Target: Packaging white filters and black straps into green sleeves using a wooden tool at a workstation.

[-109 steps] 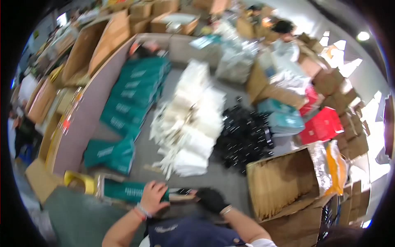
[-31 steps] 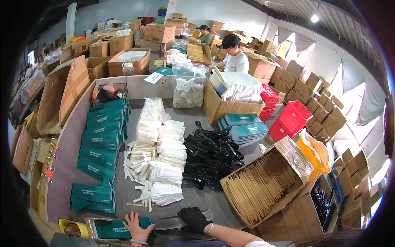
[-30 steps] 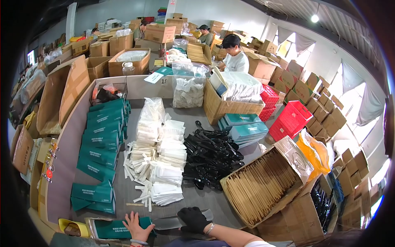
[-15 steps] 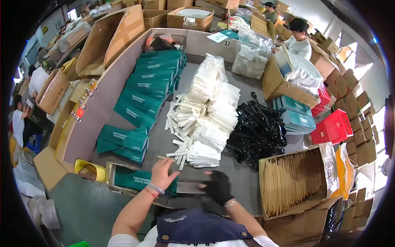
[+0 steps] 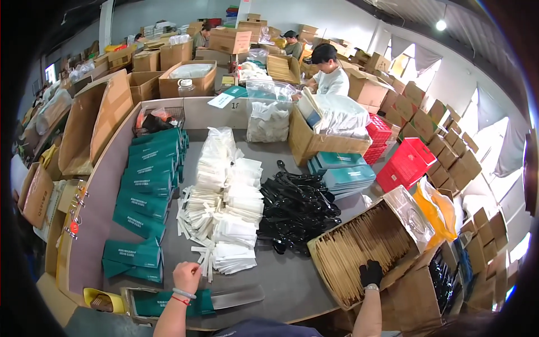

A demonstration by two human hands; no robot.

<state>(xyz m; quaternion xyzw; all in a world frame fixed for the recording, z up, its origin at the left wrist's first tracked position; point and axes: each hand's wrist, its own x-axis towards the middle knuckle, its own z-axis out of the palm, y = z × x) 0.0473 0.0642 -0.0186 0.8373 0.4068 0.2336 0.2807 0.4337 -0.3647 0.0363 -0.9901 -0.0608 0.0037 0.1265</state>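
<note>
My left hand (image 5: 187, 277) is closed, fingers curled, just below the pile of white paper packets (image 5: 230, 213); whether it pinches something small is not visible. Under that wrist, teal printed packets (image 5: 154, 302) lie in a shallow holder with a grey metal strip (image 5: 238, 296) at its right. My right hand (image 5: 370, 274), in a black glove, rests on thin brown paper-like pieces (image 5: 353, 247) packed upright in a cardboard box (image 5: 405, 213). Its fingers look apart, their tips partly hidden among the pieces. Black plastic spoons (image 5: 295, 208) are heaped between the white packets and the box.
Teal packets (image 5: 149, 180) lie in overlapping rows at the left; more teal packets (image 5: 341, 171) are stacked at the right. A low partition (image 5: 98, 208) edges the table. A yellow container (image 5: 104, 300) stands bottom left, red crates (image 5: 405, 164) at right. A co-worker (image 5: 330, 73) stands beyond.
The view has swung to the right and up. My right hand has moved from the metal strip onto the brown pieces in the box. My left hand's fingers have curled in.
</note>
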